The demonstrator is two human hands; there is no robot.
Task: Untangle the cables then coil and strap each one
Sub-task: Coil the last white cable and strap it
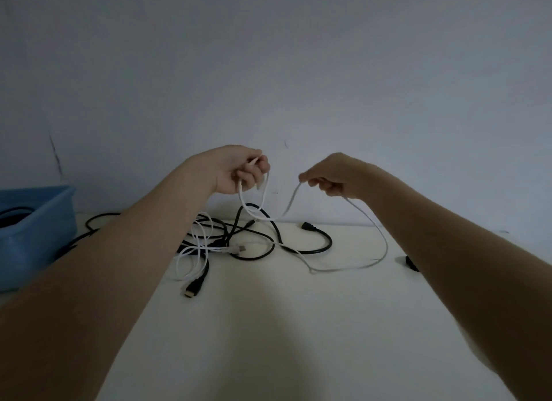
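A thin white cable (352, 267) sags in loops between raised left hand (239, 170) and right hand (331, 176), both clenched around it.

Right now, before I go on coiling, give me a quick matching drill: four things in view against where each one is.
Things:
1. white cable
2. blue bin
3. black cable plug with gold tip
4. black cables

Places:
A. at the table's left edge
B. lying loose on the table, near side of the tangle
C. held up between both hands
D. sprawled on the table under the hands

Pairs: 1-C, 2-A, 3-B, 4-D
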